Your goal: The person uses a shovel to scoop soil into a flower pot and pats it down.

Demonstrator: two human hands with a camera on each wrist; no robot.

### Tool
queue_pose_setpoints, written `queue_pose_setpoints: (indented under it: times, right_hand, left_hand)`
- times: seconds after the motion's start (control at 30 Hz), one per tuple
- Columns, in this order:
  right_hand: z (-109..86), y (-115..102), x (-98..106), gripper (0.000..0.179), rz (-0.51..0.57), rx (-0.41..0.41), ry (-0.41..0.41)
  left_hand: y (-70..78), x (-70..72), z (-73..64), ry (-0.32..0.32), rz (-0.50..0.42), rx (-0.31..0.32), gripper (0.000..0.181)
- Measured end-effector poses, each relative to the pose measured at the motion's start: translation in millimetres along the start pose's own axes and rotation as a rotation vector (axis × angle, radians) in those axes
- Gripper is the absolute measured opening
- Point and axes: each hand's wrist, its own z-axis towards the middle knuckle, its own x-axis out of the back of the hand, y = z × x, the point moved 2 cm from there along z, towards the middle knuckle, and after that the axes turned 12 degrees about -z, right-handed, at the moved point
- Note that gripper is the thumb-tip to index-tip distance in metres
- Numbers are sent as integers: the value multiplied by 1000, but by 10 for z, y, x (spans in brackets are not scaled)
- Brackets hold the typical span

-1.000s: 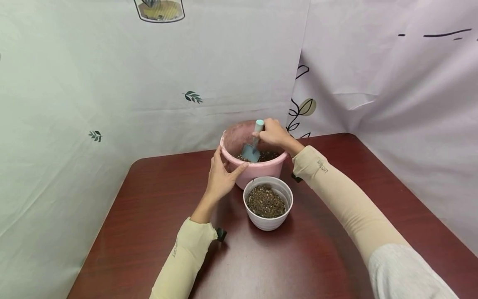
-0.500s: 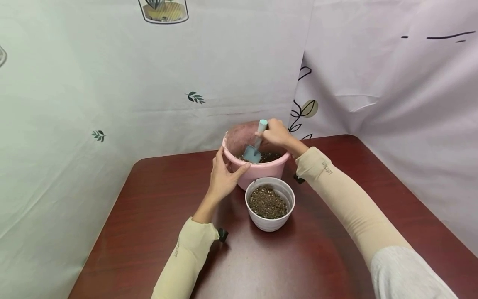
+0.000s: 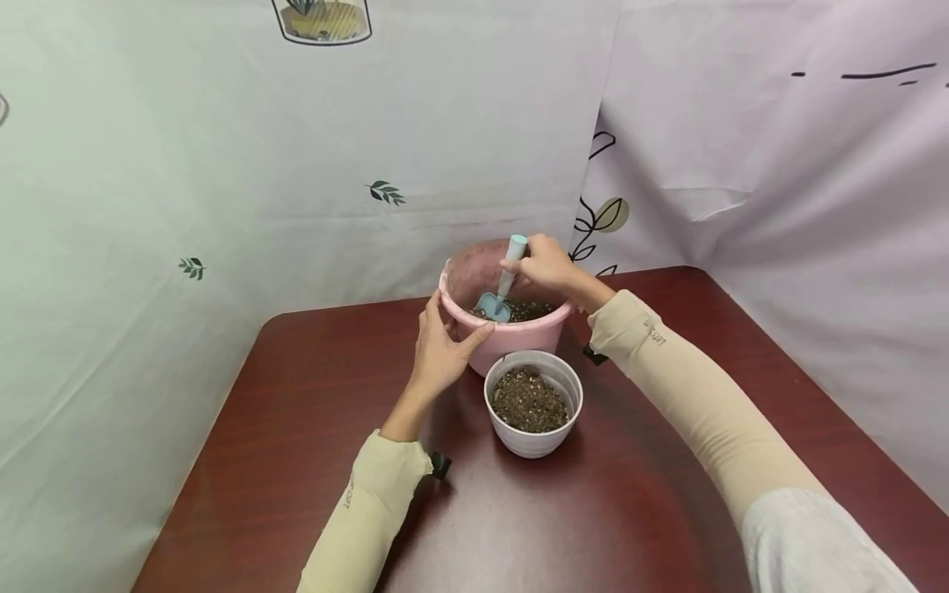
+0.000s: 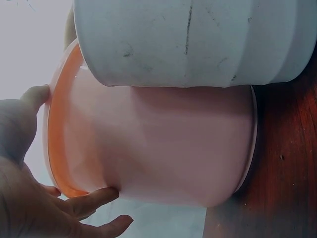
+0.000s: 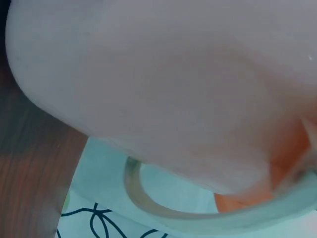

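A pink bucket (image 3: 519, 338) with dark soil inside stands toward the back of the table. My left hand (image 3: 439, 350) holds its rim at the left, thumb on the front edge and fingers along the side; the left wrist view shows the fingertips (image 4: 106, 194) against the outer wall. Over the bucket, my right hand (image 3: 547, 265) grips the pale handle of a small blue-green trowel (image 3: 493, 307), its blade tilted down at the soil. In front of the bucket sits a white ribbed pot (image 3: 532, 445), partly filled with soil. The right wrist view hides the right fingers.
The dark red wooden table (image 3: 319, 395) has rounded back corners. A pale printed cloth (image 3: 296, 189) hangs close behind it and along the sides. In the right wrist view, a pale curved band (image 5: 198, 218) runs beside the bucket wall.
The trowel's blade has shifted slightly left and shows flatter and smaller at the soil, its handle leaning more. The left hand, bucket and white pot keep their places.
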Motion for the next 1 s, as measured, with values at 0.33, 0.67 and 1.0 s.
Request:
queue_pose_setpoints:
  times: [0.33,0.67,1.0]
  right_hand:
    - [-21,-57,-1,17,114,7,-35]
    - [-67,5,61,18,253,-75,-48]
    - [-194,107,246,13,501,-203,-12]
  left_hand:
    - [-22,45,13,9,6,-4,105]
    - [-33,55,7,19,6,7,105]
    - [-31,21,-4,12,-2,1,104]
